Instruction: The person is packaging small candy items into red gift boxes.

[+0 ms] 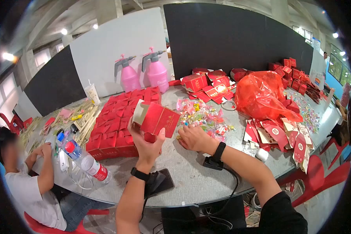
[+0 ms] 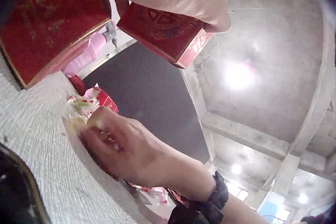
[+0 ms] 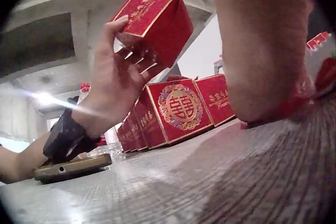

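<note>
My left hand [image 1: 147, 145] grips a small red gift box [image 1: 160, 120], raised above the table and tilted, with pale inner flaps standing up at its open end. In the right wrist view, the thumb and fingers hold the box [image 3: 155, 27] from below. At the near edge of a pile of wrapped candies [image 1: 201, 113], my right hand [image 1: 197, 139] is low on the table with curled fingers. Something yellow shows at its fingertips in the left wrist view, and the hand hides most of what it grips. Rows of finished red boxes [image 1: 115, 124] stand beside the left hand.
A phone [image 1: 162, 182] lies by the left wrist, and plastic bottles [image 1: 91, 165] lie to the left. Flat cartons [image 1: 279, 136] and a red plastic bag [image 1: 261, 93] are at right. Pink spray bottles [image 1: 157, 72] stand behind. Another person [image 1: 31, 187] sits at left.
</note>
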Available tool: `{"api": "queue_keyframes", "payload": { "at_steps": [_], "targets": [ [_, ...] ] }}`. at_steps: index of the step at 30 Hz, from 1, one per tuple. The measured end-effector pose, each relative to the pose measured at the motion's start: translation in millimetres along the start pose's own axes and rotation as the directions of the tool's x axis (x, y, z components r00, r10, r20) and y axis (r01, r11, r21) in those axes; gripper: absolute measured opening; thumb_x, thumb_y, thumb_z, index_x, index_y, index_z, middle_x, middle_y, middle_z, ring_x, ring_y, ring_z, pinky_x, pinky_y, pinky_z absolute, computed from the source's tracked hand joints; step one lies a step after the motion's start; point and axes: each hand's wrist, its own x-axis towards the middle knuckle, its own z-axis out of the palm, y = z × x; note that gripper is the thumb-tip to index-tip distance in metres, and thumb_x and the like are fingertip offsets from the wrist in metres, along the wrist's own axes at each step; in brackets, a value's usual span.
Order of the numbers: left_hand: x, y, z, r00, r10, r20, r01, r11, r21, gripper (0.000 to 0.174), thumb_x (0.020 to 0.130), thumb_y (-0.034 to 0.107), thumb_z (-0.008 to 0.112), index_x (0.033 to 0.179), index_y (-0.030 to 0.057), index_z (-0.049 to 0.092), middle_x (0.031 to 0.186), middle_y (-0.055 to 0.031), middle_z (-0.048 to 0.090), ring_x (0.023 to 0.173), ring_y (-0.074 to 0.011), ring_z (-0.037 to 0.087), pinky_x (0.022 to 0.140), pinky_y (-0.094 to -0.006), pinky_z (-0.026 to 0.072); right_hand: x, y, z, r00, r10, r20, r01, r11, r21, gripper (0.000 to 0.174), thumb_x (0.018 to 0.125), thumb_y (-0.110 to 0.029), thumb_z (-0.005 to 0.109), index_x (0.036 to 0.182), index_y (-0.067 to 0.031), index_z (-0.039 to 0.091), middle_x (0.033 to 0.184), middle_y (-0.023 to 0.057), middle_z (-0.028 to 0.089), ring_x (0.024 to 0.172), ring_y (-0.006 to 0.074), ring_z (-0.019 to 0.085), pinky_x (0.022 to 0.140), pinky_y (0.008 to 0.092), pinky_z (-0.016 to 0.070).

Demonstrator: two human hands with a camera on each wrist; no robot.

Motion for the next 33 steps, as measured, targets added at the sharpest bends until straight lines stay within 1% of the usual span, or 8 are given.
{"api": "queue_keyframes", "payload": {
  "at_steps": [6, 10, 12, 16, 25, 27, 31, 33],
  "targets": [
    [0.1, -2.5, -0.5, 0.995, 0.072, 0.065, -0.077, 0.994, 0.072, 0.101, 0.081, 0.011, 0.089, 0.157, -0.0014, 0.023, 0.147, -0.0198, 0.044, 0.134, -0.0283, 0.054, 0.115, -0.0428, 0.0461, 15.1, 26.7, -29.0, 0.984, 0.168, 0.060, -0.171, 0.790, 0.589, 0.026, 0.106, -0.029, 0.060, 0.111, -0.0030, 0.058, 0.096, 0.0180, 0.067, 0.088, 0.0340, 0.070, 0.074, 0.0445, 0.0564],
    [0.7, 0.8, 2.4, 0.979, 0.072, 0.191, -0.076, 0.997, 0.016, 0.103, 0.080, 0.013, 0.091, 0.157, -0.0007, 0.024, 0.147, -0.0189, 0.046, 0.134, -0.0283, 0.055, 0.113, -0.0434, 0.0479, 26.9, 67.7, -46.1, 0.943, 0.323, -0.084, -0.177, 0.696, 0.696, 0.023, 0.110, -0.030, 0.056, 0.112, -0.0064, 0.059, 0.097, 0.0106, 0.067, 0.083, 0.0244, 0.067, 0.073, 0.0391, 0.0551],
    [0.0, 15.1, 8.5, 0.920, 0.077, 0.384, -0.093, 0.995, 0.024, 0.101, 0.079, 0.016, 0.093, 0.156, -0.0005, 0.029, 0.143, -0.0188, 0.054, 0.132, -0.0292, 0.058, 0.114, -0.0435, 0.0483, 25.6, 76.8, -78.7, 0.805, 0.571, 0.164, -0.251, 0.077, 0.965, 0.026, 0.111, -0.035, 0.057, 0.113, -0.0094, 0.059, 0.099, 0.0038, 0.064, 0.085, 0.0158, 0.063, 0.074, 0.0345, 0.0526],
    [-6.3, 24.9, 12.5, 0.825, 0.040, 0.564, -0.239, 0.928, 0.284, 0.110, 0.074, 0.028, 0.099, 0.156, -0.0018, 0.031, 0.136, -0.0224, 0.065, 0.125, -0.0295, 0.067, 0.107, -0.0425, 0.0535, 19.1, 55.7, -135.5, 0.862, 0.490, 0.131, -0.003, -0.254, 0.967, 0.025, 0.110, -0.038, 0.058, 0.114, -0.0134, 0.058, 0.106, 0.0020, 0.064, 0.090, 0.0125, 0.062, 0.075, 0.0308, 0.0516],
    [-10.6, 34.9, 17.1, 0.793, -0.068, 0.605, -0.132, 0.951, 0.280, 0.106, 0.077, 0.040, 0.096, 0.154, -0.0022, 0.037, 0.126, -0.0254, 0.068, 0.114, -0.0380, 0.072, 0.097, -0.0461, 0.0584, 29.0, 0.9, -124.2, 0.965, 0.258, 0.041, -0.083, 0.155, 0.984, 0.025, 0.114, -0.033, 0.054, 0.114, -0.0079, 0.057, 0.104, 0.0010, 0.062, 0.092, 0.0074, 0.058, 0.078, 0.0272, 0.0501],
    [-10.0, 35.8, 16.4, 0.789, -0.096, 0.607, -0.091, 0.959, 0.270, 0.105, 0.078, 0.040, 0.095, 0.154, -0.0030, 0.037, 0.126, -0.0258, 0.068, 0.113, -0.0378, 0.072, 0.097, -0.0458, 0.0585, 28.3, 5.0, -117.0, 0.971, 0.189, -0.146, 0.015, 0.563, 0.827, 0.027, 0.114, -0.032, 0.055, 0.116, -0.0047, 0.057, 0.102, 0.0040, 0.062, 0.093, 0.0105, 0.060, 0.081, 0.0297, 0.0520],
    [-10.1, 35.5, 17.2, 0.792, -0.168, 0.587, -0.013, 0.956, 0.292, 0.104, 0.078, 0.041, 0.095, 0.152, -0.0048, 0.038, 0.126, -0.0267, 0.067, 0.113, -0.0379, 0.072, 0.096, -0.0451, 0.0587, 25.0, 16.6, -110.2, 0.978, 0.134, -0.163, 0.051, 0.600, 0.798, 0.029, 0.112, -0.030, 0.059, 0.117, -0.0016, 0.058, 0.101, 0.0073, 0.064, 0.092, 0.0152, 0.063, 0.081, 0.0329, 0.0537],
    [-10.2, 34.4, 17.0, 0.792, -0.199, 0.578, 0.012, 0.950, 0.311, 0.104, 0.078, 0.042, 0.095, 0.152, -0.0048, 0.038, 0.126, -0.0268, 0.068, 0.112, -0.0383, 0.072, 0.095, -0.0452, 0.0588, 24.9, 22.5, -108.4, 0.984, 0.043, -0.174, 0.119, 0.572, 0.811, 0.030, 0.105, -0.029, 0.066, 0.111, 0.0001, 0.064, 0.088, 0.0176, 0.072, 0.076, 0.0298, 0.070, 0.072, 0.0429, 0.0543]
  ]
}}
